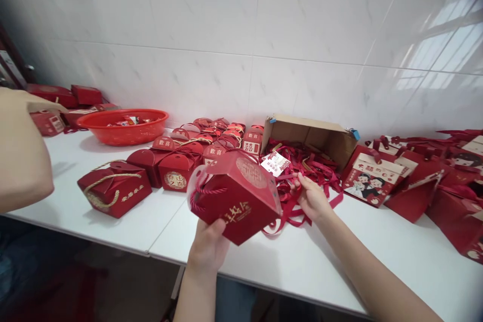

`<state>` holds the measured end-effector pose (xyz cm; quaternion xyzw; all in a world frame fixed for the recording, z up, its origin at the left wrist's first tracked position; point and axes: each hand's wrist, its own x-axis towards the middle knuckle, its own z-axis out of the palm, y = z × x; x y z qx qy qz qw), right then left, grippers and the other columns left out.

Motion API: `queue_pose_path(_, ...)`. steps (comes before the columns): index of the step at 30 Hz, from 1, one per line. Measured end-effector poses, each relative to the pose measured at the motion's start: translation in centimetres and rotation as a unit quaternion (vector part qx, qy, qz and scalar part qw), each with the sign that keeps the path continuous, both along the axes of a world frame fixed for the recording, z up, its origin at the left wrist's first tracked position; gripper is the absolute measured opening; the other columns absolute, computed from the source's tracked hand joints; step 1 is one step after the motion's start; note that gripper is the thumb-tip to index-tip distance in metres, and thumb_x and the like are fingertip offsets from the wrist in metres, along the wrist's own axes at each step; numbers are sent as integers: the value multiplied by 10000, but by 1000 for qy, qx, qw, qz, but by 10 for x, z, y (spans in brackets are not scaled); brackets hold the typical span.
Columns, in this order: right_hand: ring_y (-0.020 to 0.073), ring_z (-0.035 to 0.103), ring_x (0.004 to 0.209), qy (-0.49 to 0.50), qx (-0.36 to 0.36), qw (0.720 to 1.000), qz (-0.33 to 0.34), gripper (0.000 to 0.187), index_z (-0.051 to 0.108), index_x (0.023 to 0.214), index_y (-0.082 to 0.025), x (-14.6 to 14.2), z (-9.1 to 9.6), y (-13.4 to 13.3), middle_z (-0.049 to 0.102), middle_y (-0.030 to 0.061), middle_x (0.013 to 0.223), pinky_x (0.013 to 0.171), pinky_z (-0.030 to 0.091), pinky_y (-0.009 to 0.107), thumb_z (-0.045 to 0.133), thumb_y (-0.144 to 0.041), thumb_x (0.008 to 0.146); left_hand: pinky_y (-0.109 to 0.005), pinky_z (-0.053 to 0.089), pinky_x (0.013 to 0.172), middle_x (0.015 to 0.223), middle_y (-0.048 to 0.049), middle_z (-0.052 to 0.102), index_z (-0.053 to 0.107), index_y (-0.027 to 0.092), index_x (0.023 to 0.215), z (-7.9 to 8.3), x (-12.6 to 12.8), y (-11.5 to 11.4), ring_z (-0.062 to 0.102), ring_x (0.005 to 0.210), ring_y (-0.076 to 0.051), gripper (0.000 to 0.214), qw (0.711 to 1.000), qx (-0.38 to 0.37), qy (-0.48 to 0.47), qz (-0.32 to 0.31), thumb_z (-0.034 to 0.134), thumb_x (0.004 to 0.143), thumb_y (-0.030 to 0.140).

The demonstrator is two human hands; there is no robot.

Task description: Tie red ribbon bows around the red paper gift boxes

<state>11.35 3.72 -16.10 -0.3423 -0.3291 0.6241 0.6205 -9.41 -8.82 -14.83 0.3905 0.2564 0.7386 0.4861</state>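
Note:
My left hand (209, 246) grips a red gift box (245, 214) from below, with the thumb on its front face. The box is tilted above the table and carries gold lettering, a round gold emblem and a twisted red cord handle (207, 192). To its right, my right hand (313, 198) is closed, its fingertips pinching a red ribbon (289, 177) beside a loose pile. More red ribbons (313, 161) spill out of an open cardboard box (341, 142) lying on its side. A white printed card (275, 163) rests on the ribbons.
Red boxes with cord handles (176, 170) stand in rows left of the cardboard box. A red plastic basin (126, 133) holds small wrapped items. Red paper bags (372, 176) crowd the right side. Another person's arm (22, 151) reaches in at left. A tiled wall (211, 80) backs the white table (166, 231).

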Motion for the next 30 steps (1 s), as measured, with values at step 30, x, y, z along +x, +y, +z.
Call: queue_pose_path(30,160,642,844,-568,516,593,243,226,698,877,-198,-14,140,-110,688,57,971,724,495,246,499,-91,860,-311,494,888,1337,-103,455,314,261,1345,-3,15,10,534,1147,-241,862,973,-37,133,187,790,627,255)
